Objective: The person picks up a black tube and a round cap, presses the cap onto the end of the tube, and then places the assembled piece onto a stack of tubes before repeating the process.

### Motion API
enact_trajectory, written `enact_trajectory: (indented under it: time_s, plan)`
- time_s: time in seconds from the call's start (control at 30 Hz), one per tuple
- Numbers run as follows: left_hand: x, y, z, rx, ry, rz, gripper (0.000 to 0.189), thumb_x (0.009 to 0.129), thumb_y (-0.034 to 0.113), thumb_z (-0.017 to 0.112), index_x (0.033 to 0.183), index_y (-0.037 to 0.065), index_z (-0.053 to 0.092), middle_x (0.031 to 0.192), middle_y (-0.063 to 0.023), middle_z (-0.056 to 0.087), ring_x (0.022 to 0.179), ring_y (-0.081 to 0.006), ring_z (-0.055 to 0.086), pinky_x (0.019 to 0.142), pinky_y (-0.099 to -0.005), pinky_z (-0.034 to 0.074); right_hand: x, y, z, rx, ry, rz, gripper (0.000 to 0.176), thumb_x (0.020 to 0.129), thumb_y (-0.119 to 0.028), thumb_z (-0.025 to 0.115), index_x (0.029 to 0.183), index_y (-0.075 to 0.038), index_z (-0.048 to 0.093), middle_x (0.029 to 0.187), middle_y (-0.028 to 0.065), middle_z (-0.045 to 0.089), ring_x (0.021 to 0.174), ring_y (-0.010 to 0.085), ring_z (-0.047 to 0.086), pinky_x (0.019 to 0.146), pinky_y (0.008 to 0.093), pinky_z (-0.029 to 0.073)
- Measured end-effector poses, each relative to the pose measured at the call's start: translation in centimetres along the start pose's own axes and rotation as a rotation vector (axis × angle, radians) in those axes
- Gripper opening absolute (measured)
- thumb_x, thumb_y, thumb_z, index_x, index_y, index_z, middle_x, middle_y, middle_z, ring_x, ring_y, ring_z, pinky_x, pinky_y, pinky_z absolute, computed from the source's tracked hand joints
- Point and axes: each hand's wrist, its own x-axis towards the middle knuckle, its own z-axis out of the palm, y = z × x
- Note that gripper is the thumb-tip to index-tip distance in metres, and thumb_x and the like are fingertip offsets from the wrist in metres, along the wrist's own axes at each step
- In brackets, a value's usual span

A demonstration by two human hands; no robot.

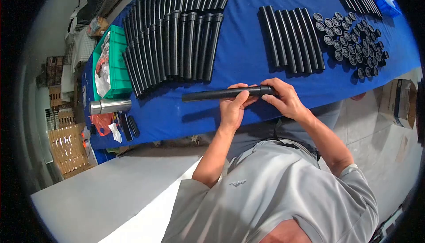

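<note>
The left hand (232, 109) holds a tube (199, 95), the right hand (287, 100) its cap (267, 91), near many capped tubes (190, 48) and fewer bare tubes (286, 42).

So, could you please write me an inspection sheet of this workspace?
surface: blue cloth, lightly wrinkled
job's things: black tubes laid in groups; loose round caps clustered at right; one held tube
clutter: steel flask and red bag near the green crate
grippers: bare hands; left hand around the held tube, right hand at its right end
cables: nothing seen
surroundings: cardboard box on the floor at right
</note>
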Motion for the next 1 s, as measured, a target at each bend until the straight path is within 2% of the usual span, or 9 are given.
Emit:
enact_trajectory:
  time_s: [0.2, 0.3, 0.33, 0.4, 0.5, 0.7, 0.8, 0.9, 1.0]
  plan:
    - [0.6, -0.1, -1.1, -0.075, -0.1, 0.004, 0.035, 0.092, 0.012, 0.078, 0.123, 0.001, 0.065, 0.123, -0.0234, 0.07, 0.113, -0.0328, 0.071, 0.098, -0.047, 0.062, 0.5, -1.3, 0.7, 0.111, 0.095, -0.056, 0.04, 0.089, -0.016, 0.078, 0.124, -0.001, 0.065, 0.102, 0.0143, 0.067, 0.091, 0.0264, 0.068, 0.072, 0.0383, 0.054]
    - [0.3, -0.2, -1.1, -0.027, -0.173, 0.018, 0.045, 0.09, 0.02, 0.081, 0.128, 0.003, 0.064, 0.131, -0.0225, 0.067, 0.123, -0.0344, 0.066, 0.104, -0.0494, 0.057, 0.7, -0.2, 0.4, -0.04, 0.034, -0.163, 0.036, 0.088, -0.008, 0.08, 0.12, 0.001, 0.067, 0.098, 0.0056, 0.065, 0.086, 0.0132, 0.066, 0.072, 0.0282, 0.053]
    - [0.2, 0.0, -1.0, -0.011, -0.196, 0.026, 0.049, 0.089, 0.022, 0.082, 0.13, 0.004, 0.063, 0.134, -0.0223, 0.066, 0.126, -0.0354, 0.064, 0.106, -0.0503, 0.056, 0.6, -0.3, 0.2, -0.002, 0.025, -0.08, 0.035, 0.088, -0.008, 0.08, 0.119, 0.001, 0.067, 0.097, 0.0053, 0.065, 0.084, 0.0127, 0.066, 0.07, 0.0278, 0.053]
    - [0.3, 0.3, -1.3, -0.154, -0.201, 0.024, 0.043, 0.092, 0.016, 0.078, 0.131, 0.007, 0.063, 0.135, -0.022, 0.066, 0.127, -0.0392, 0.063, 0.106, -0.0536, 0.056, 0.3, -0.6, 0.0, 0.08, 0.009, 0.085, 0.032, 0.088, -0.007, 0.08, 0.117, 0.001, 0.068, 0.095, 0.0046, 0.065, 0.079, 0.0118, 0.065, 0.067, 0.027, 0.053]
    - [0.7, -0.1, -2.3, -0.28, -0.201, 0.049, 0.031, 0.095, 0.009, 0.072, 0.125, 0.009, 0.064, 0.132, -0.0229, 0.067, 0.127, -0.0432, 0.062, 0.105, -0.057, 0.057, -0.1, -0.3, -0.3, 0.099, 0.026, 0.125, 0.032, 0.089, -0.008, 0.079, 0.117, 0.002, 0.067, 0.093, 0.0054, 0.065, 0.073, 0.0111, 0.063, 0.062, 0.0263, 0.051]
    - [0.4, -0.7, -2.6, -0.221, -0.151, 0.076, 0.026, 0.096, 0.009, 0.072, 0.121, 0.008, 0.064, 0.127, -0.0219, 0.069, 0.126, -0.0422, 0.063, 0.102, -0.0567, 0.059, -0.2, -0.5, -0.3, -0.092, 0.067, -0.024, 0.035, 0.087, -0.013, 0.081, 0.116, 0.002, 0.068, 0.093, 0.0071, 0.065, 0.078, 0.0138, 0.062, 0.064, 0.0312, 0.05]
    - [0.3, -0.6, -2.4, -0.205, -0.148, 0.085, 0.026, 0.097, 0.01, 0.071, 0.121, 0.008, 0.064, 0.127, -0.022, 0.068, 0.125, -0.0422, 0.063, 0.102, -0.0563, 0.059, -0.1, -1.2, -0.5, -0.013, 0.034, 0.09, 0.034, 0.088, -0.016, 0.079, 0.116, 0.0, 0.068, 0.095, 0.0149, 0.067, 0.083, 0.0283, 0.066, 0.073, 0.0382, 0.052]
    - [0.4, -0.6, -2.4, -0.238, -0.148, 0.061, 0.025, 0.097, 0.011, 0.071, 0.121, 0.008, 0.064, 0.128, -0.0221, 0.068, 0.126, -0.0421, 0.063, 0.101, -0.0564, 0.059, -0.2, -1.8, -0.5, -0.023, 0.044, 0.088, 0.036, 0.087, -0.015, 0.08, 0.117, 0.0, 0.067, 0.097, 0.0152, 0.067, 0.085, 0.0286, 0.067, 0.074, 0.0378, 0.052]
    - [0.2, -0.7, -2.5, -0.263, -0.138, 0.062, 0.026, 0.097, 0.012, 0.072, 0.122, 0.008, 0.063, 0.129, -0.0221, 0.067, 0.126, -0.0418, 0.063, 0.1, -0.057, 0.06, 0.0, -2.1, -0.4, -0.051, 0.185, -0.133, 0.037, 0.085, -0.013, 0.082, 0.117, 0.0, 0.067, 0.098, 0.0144, 0.069, 0.088, 0.0289, 0.069, 0.075, 0.039, 0.054]
